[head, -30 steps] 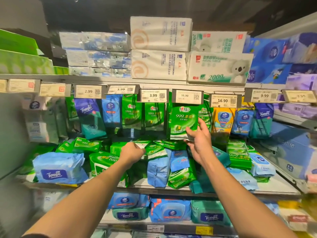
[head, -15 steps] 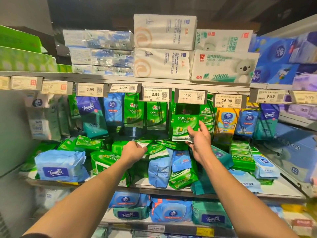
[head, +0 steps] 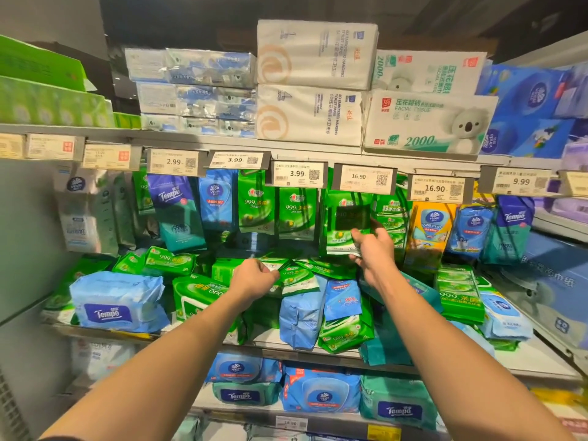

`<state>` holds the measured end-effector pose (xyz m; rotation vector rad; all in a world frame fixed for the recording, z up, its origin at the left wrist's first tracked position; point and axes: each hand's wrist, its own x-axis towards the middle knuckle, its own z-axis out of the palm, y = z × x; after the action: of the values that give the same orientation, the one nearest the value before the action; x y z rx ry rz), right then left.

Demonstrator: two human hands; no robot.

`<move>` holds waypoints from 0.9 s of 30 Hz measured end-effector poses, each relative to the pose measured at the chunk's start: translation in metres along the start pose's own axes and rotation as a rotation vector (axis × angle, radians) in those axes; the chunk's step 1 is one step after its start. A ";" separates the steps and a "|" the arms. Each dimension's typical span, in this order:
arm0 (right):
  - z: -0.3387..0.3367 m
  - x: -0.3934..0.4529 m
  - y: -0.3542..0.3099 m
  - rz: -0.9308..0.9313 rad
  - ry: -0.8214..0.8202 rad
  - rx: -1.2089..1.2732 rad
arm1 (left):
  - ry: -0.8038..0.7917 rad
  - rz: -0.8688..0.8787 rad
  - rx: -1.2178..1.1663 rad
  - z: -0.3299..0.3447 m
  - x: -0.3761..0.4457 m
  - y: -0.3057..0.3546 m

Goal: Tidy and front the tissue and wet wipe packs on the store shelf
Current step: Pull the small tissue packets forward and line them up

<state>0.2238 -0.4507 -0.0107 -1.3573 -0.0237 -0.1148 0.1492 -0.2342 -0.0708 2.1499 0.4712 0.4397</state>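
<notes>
Green 999 wet wipe packs hang in a row under the price tags, with more lying loose on the shelf (head: 537, 361) below. My right hand (head: 374, 249) pinches the bottom edge of a hanging green wipe pack (head: 348, 218) below the 16.90 tag. My left hand (head: 254, 276) is closed on a small green wipe pack (head: 296, 276) lying in the loose pile at mid shelf. Blue and green packs lean untidily in front of the pile.
A big blue Tempo pack (head: 117, 302) lies at the shelf's left. Large tissue bundles (head: 313, 84) stack on the shelf above. Blue and teal Tempo packs (head: 399, 405) fill the lower shelf. A blue box (head: 560, 281) stands at the right.
My right hand has pushed the green pack back and up under the 16.90 tag, into line with the hanging row. My left hand stays on the pile.
</notes>
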 end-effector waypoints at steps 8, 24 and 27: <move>0.017 0.035 0.006 0.016 0.070 0.016 | 0.003 0.000 -0.040 0.002 0.003 -0.001; 0.039 0.043 0.047 0.135 0.229 -0.425 | 0.033 0.012 -0.051 -0.021 0.022 0.003; 0.043 0.024 0.071 0.180 0.089 -0.623 | 0.030 0.008 -0.047 -0.024 0.022 0.000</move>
<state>0.2569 -0.3962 -0.0688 -1.9668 0.2258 -0.0298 0.1566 -0.2073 -0.0545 2.1028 0.4652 0.4831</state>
